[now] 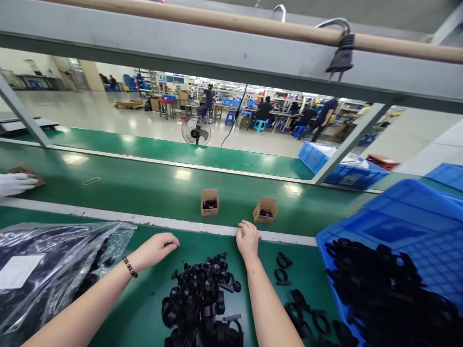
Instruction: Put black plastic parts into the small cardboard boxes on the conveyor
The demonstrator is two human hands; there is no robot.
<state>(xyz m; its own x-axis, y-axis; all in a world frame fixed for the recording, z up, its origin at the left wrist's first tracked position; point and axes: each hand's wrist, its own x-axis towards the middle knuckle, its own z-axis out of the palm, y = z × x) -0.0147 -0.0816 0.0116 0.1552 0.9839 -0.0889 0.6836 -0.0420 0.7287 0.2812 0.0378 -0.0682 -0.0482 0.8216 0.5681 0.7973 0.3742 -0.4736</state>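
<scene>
My left hand (157, 250), with a beaded bracelet on its wrist, is above the green bench, left of a heap of small black plastic parts (197, 291). Its fingers are curled in towards the thumb, and the palm side is hidden. My right hand (248, 237) rests at the white edge strip with its fingers a little apart and nothing seen in them. Just beyond it, on the green belt, stands a small open cardboard box (265, 210) with dark items inside. A second open cardboard box (210, 203) stands further left. Black ring-shaped parts (283, 269) lie right of my right forearm.
At right, a blue crate (365, 226) holds many black parts. A clear plastic bag (68, 270) of dark parts lies at left. A co-worker's white-gloved hand (16, 184) touches a cardboard box at far left. A rubber band (91, 181) lies on the belt. A frame bar (231, 53) crosses above.
</scene>
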